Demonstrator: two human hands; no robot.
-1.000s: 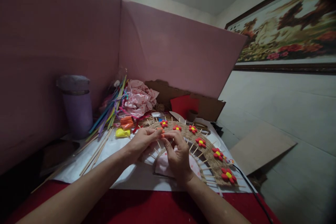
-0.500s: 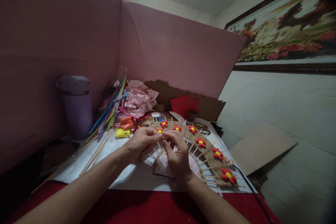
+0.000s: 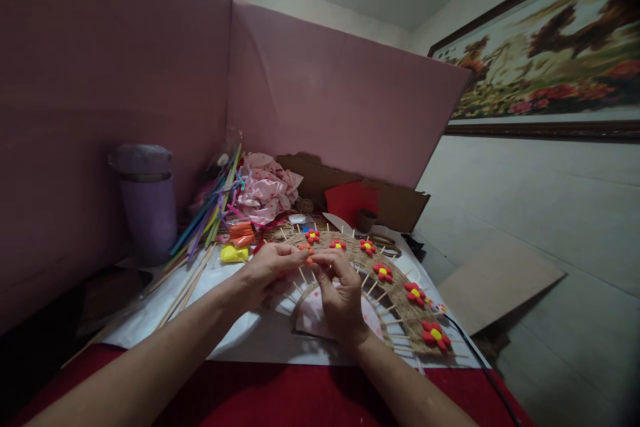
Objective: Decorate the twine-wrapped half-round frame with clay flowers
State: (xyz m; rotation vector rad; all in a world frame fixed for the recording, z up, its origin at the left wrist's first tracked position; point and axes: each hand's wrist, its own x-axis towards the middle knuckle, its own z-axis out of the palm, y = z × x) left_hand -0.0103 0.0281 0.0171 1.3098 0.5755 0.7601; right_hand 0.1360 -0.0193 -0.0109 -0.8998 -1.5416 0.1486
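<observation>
Between the fingertips of both hands is a small orange clay flower (image 3: pixel 307 251), partly hidden by the fingers. My left hand (image 3: pixel 273 269) pinches it from the left, and my right hand (image 3: pixel 342 293) pinches its right side. Below and behind them lies a woven twine arch (image 3: pixel 399 281) with thin wooden sticks poking out along both edges. Several red flowers with yellow centres, such as a large one (image 3: pixel 436 335) at the arch's right end, sit along it. Inside the arch is a half-round piece of pink dotted fabric (image 3: pixel 311 313), partly covered by my right hand.
Orange clay (image 3: pixel 241 233) and yellow clay (image 3: pixel 234 253) packets lie left of the arch. Beyond are coloured pipe cleaners (image 3: pixel 215 203), crumpled pink fabric (image 3: pixel 267 190) and a purple bin (image 3: pixel 149 217). Scissors (image 3: pixel 384 242) rest behind the arch; a black cable (image 3: pixel 477 357) runs along the right.
The orange flower has tilted between my fingers, and its yellow centre no longer shows. Both hands stay in nearly the same place.
</observation>
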